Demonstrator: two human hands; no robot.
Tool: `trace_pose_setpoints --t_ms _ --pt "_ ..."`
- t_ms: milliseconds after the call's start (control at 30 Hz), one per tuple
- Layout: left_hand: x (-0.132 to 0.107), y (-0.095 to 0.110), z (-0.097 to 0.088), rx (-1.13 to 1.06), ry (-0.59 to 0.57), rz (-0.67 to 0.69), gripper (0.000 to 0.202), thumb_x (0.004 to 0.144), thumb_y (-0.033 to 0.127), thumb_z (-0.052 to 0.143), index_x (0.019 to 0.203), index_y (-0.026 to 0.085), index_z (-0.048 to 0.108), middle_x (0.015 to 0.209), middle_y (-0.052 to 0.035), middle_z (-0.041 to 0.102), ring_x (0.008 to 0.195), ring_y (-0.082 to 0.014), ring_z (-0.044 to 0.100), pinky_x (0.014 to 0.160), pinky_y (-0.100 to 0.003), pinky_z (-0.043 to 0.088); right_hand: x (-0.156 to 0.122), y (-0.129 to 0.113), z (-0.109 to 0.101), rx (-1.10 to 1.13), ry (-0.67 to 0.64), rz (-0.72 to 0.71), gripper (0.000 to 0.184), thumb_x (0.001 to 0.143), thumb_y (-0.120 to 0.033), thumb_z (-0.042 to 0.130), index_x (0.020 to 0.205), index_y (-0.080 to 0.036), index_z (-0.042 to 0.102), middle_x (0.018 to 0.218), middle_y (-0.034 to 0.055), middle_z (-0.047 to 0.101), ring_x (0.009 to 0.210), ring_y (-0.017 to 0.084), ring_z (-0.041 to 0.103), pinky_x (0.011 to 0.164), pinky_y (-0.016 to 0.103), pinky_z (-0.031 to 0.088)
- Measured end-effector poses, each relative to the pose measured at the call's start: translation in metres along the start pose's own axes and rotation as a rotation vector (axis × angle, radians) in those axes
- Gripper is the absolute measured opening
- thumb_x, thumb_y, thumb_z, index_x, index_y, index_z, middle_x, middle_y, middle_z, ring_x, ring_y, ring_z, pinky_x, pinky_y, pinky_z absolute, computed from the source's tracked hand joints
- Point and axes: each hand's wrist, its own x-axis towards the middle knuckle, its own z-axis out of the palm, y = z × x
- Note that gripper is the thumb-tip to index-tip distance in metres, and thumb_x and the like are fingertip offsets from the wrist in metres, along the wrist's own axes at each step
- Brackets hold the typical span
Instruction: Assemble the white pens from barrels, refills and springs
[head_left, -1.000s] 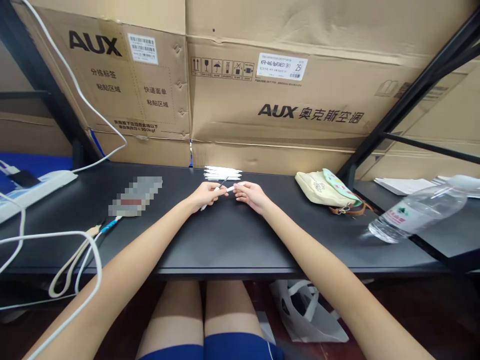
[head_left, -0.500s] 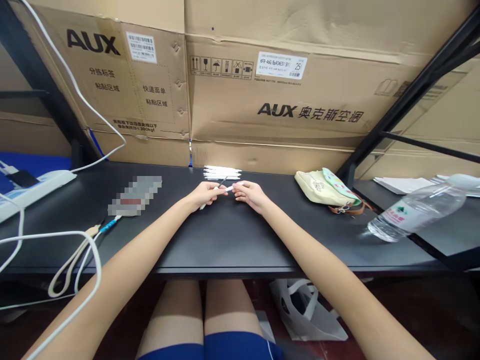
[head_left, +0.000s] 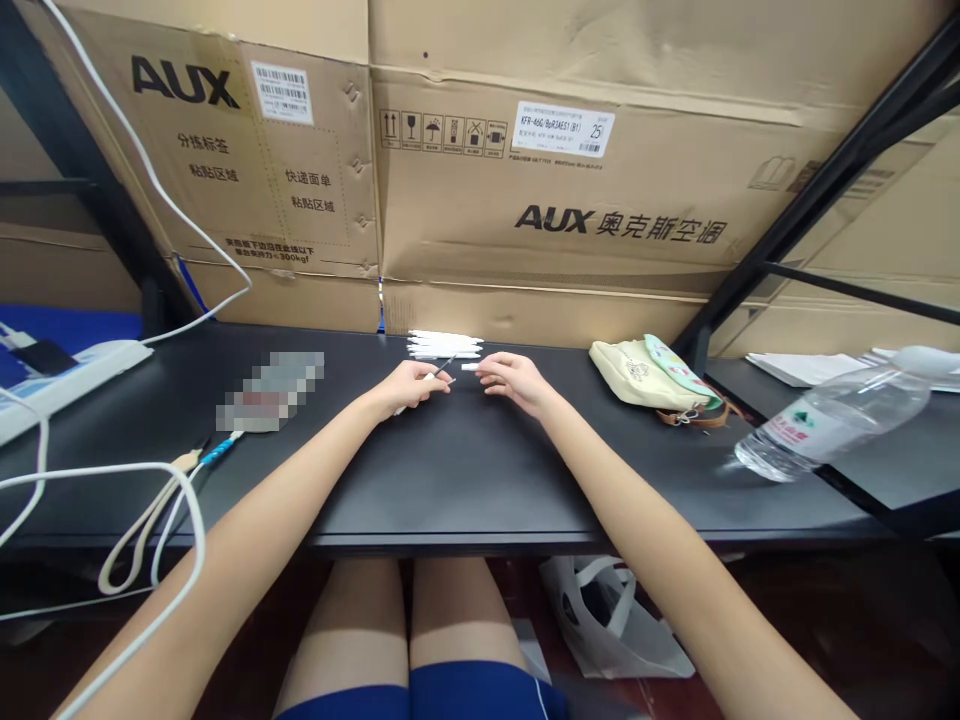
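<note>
My left hand [head_left: 411,388] is closed in a pinch on a slim white pen [head_left: 430,377]. A thin dark rod [head_left: 445,366], which looks like its refill, sticks out toward the upper right. A small pale tip shows at the same fingers, too small to name. Opposite it, my right hand [head_left: 517,380] pinches a short white pen part [head_left: 470,367] between thumb and fingers, pointing left. The two hands are apart, with a narrow gap between the pieces. Just behind them, several white pens [head_left: 444,345] lie side by side on the black table [head_left: 457,480].
Cardboard boxes [head_left: 555,260] stand behind the table. Left are a blurred-out flat object [head_left: 274,390], white cables [head_left: 196,530] and a power strip [head_left: 82,380]. At right lie a cream pouch [head_left: 634,375] and a tilted water bottle [head_left: 832,420]. A white bag [head_left: 637,640] sits below.
My right hand has drawn away to the right with the short white pen part, opening a gap from my left hand. The left hand has stayed nearly in place.
</note>
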Motion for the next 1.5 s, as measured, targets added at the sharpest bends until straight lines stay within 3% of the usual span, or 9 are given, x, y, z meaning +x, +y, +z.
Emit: trace_pose_setpoints --t_ms 100,233,500,733,1100,1267,1400,1500 --pt "0.000 -0.001 -0.003 0.285 0.017 0.144 0.021 0.068 0.026 0.062 0.081 0.014 0.071 0.072 -0.0026 0.066 0.052 -0.0082 0.044 0.048 -0.020 0.032 0.004 -0.002 -0.018 -0.187 0.024 -0.066 0.023 0.052 -0.027 0.079 0.063 -0.016 0.063 0.062 0.0011 0.064 0.061 0.012 0.059 0.056 0.023 0.050" --pt "-0.001 -0.001 0.000 0.531 -0.004 0.289 0.020 0.070 0.027 0.059 0.079 0.015 0.073 0.072 -0.0015 0.067 0.067 -0.0138 0.054 0.064 -0.022 0.038 0.006 0.001 -0.032 -0.373 -0.059 -0.153 0.018 0.049 -0.024 0.078 0.057 -0.016 0.065 0.059 0.0005 0.064 0.059 0.013 0.059 0.060 0.025 0.048" --pt "-0.003 -0.003 0.004 0.532 -0.076 0.312 0.023 0.070 0.028 0.060 0.083 0.016 0.073 0.078 -0.0019 0.069 0.074 -0.0158 0.057 0.069 -0.022 0.039 0.005 0.002 -0.028 -0.424 -0.168 -0.174 0.020 0.046 -0.025 0.079 0.059 -0.017 0.066 0.064 0.0011 0.067 0.062 0.014 0.061 0.065 0.028 0.050" --pt "-0.001 -0.005 0.006 0.619 -0.058 0.366 0.019 0.072 0.027 0.058 0.076 0.016 0.072 0.075 -0.0033 0.069 0.070 -0.0155 0.056 0.065 -0.023 0.037 0.005 0.003 -0.025 -0.403 -0.179 -0.178 0.020 0.048 -0.024 0.078 0.060 -0.016 0.065 0.062 0.0011 0.066 0.061 0.013 0.060 0.063 0.026 0.049" --pt "0.011 -0.005 0.035 0.635 -0.022 0.484 0.020 0.076 0.030 0.058 0.084 0.016 0.071 0.079 -0.0048 0.067 0.071 -0.0170 0.056 0.064 -0.024 0.038 0.009 0.005 -0.025 -0.318 -0.239 -0.141 0.025 0.044 -0.018 0.079 0.066 -0.015 0.066 0.066 0.0007 0.067 0.067 0.014 0.062 0.069 0.027 0.051" --pt "0.006 -0.006 0.028 0.626 0.034 0.509 0.026 0.080 0.034 0.055 0.090 0.015 0.070 0.083 -0.0062 0.068 0.074 -0.0176 0.058 0.070 -0.025 0.041 0.009 0.001 -0.028 -0.299 -0.256 -0.102 0.023 0.048 -0.010 0.073 0.070 -0.016 0.068 0.072 0.0012 0.069 0.072 0.014 0.063 0.074 0.027 0.050" --pt "0.000 -0.004 0.020 0.713 0.112 0.514 0.032 0.081 0.023 0.049 0.105 0.012 0.067 0.091 -0.0097 0.067 0.079 -0.0196 0.060 0.079 -0.028 0.044 0.007 -0.003 -0.027 -0.291 -0.236 -0.112 0.023 0.049 -0.007 0.071 0.071 -0.016 0.069 0.077 0.0019 0.070 0.078 0.016 0.064 0.082 0.031 0.049" --pt "-0.003 -0.002 0.016 0.805 0.115 0.518 0.037 0.082 0.015 0.042 0.112 0.009 0.063 0.092 -0.0122 0.065 0.083 -0.0213 0.060 0.083 -0.031 0.045 0.001 -0.008 -0.023 -0.325 -0.183 -0.171 0.024 0.053 -0.014 0.073 0.077 -0.018 0.070 0.085 0.0031 0.070 0.088 0.017 0.063 0.087 0.032 0.047"
